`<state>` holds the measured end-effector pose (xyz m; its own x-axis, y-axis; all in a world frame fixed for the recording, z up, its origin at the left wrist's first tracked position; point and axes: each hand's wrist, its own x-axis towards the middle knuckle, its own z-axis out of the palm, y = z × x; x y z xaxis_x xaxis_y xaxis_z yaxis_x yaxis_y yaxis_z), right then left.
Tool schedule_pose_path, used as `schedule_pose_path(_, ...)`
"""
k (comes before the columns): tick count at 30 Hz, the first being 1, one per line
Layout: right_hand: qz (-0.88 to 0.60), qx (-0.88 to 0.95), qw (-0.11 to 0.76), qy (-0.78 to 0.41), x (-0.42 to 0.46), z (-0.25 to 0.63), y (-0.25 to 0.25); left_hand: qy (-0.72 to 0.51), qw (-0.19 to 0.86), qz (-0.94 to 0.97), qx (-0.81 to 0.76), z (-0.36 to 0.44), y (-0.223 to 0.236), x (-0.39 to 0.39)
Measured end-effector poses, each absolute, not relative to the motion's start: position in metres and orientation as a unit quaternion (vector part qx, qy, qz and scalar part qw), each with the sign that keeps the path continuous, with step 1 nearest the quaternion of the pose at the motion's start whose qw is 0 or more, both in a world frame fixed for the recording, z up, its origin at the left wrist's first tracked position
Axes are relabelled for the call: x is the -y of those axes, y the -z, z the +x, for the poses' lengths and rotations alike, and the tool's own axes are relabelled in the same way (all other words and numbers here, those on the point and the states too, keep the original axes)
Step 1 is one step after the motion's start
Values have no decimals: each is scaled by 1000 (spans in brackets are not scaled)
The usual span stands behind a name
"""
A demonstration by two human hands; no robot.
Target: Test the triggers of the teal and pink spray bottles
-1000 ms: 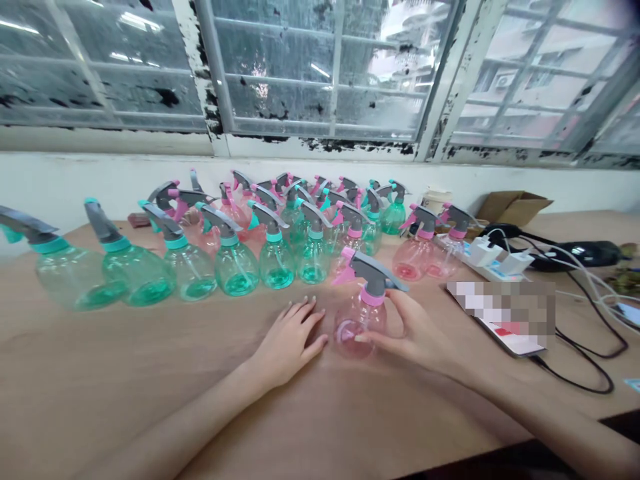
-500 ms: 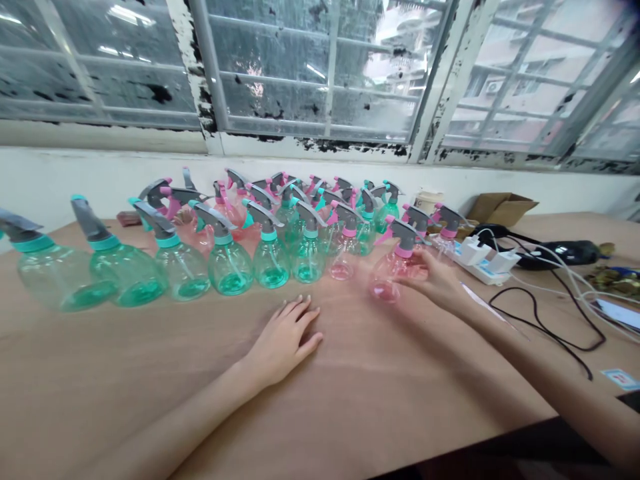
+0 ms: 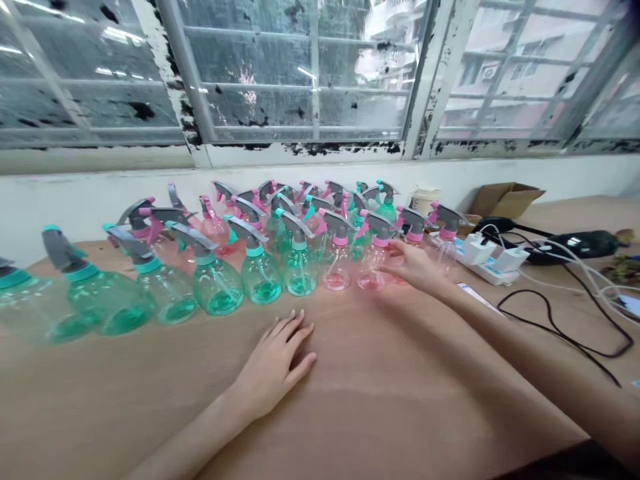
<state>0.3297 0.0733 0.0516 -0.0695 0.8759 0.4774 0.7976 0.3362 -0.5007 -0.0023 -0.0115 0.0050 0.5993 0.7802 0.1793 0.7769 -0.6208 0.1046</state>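
A clear pink spray bottle [image 3: 371,272] with a grey and pink trigger head stands upright at the front of the row. My right hand [image 3: 414,264] is closed on its right side, thumb towards the front and fingers near the neck; some fingertips are hidden. Just left stands another pink spray bottle [image 3: 337,268], and a pink-collared spray bottle [image 3: 416,227] is partly behind my right hand. My left hand [image 3: 273,363] lies flat on the table with its fingers spread, holding nothing. Beyond its fingertips is a green spray bottle [image 3: 301,270].
Several green spray bottles [image 3: 219,285] continue the front row leftward, with more pink and green ones behind. At right are a power strip [image 3: 493,267] with white chargers, cables [image 3: 565,340], a black object [image 3: 575,245] and an open cardboard box [image 3: 505,202]. A window [image 3: 300,73] rises behind.
My right hand has brought the pink spray bottle left and back, into line beside the other pink one. My left hand remains flat on the table. The view has shifted slightly.
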Motion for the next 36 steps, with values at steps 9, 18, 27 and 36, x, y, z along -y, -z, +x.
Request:
schedule_pose_path(9,-574,719,391,-23,-88,325,-38,-94,11,896,-435,-2,-6,11)
schedule_pose_path(18,-604,662,439,64,-42,335,-47,-92,1,899,-429,-3,-6,9)
schedule_pose_path(27,-733,563,370,93,-60,372,-48,-100,3,895,-434,-2,-5,10)
schedule_pose_path(36,-736,592,322,60,-55,366,-41,-99,13,895,-435,-1,-7,12)
